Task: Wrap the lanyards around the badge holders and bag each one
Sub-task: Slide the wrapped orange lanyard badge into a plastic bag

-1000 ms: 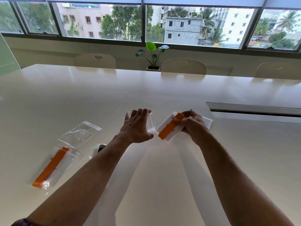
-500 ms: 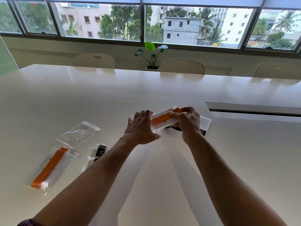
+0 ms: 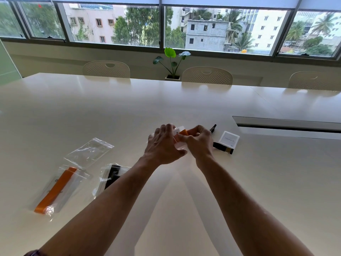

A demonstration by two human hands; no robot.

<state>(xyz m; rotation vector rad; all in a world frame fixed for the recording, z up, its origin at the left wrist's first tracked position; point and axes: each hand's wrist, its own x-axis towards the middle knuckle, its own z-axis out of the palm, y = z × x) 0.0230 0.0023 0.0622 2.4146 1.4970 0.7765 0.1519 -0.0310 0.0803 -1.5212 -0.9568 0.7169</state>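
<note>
Closer together now than a second ago: left hand (image 3: pixel 163 145) gripping a clear bag (image 3: pixel 180 145), right hand (image 3: pixel 198 140) pinching the orange-wrapped badge (image 3: pixel 183 132) between both. Bagging step, seemingly; next, pushing it fully in. Unwrapped black badge (image 3: pixel 228 140) just right of the hands.

A broad, glossy cream-white conference table (image 3: pixel 110 111) fills the foreground, with a long rectangular recessed slot (image 3: pixel 287 124) in its top at right. Three cream perforated-back chairs stand along the far edge: left (image 3: pixel 106 69), centre (image 3: pixel 207 75) and right (image 3: pixel 313 80). Between the left and centre chairs, a small green-leaved plant in a white square pot (image 3: pixel 172 61) stands below the dark-framed window band (image 3: pixel 160 24) showing trees and buildings.
</note>
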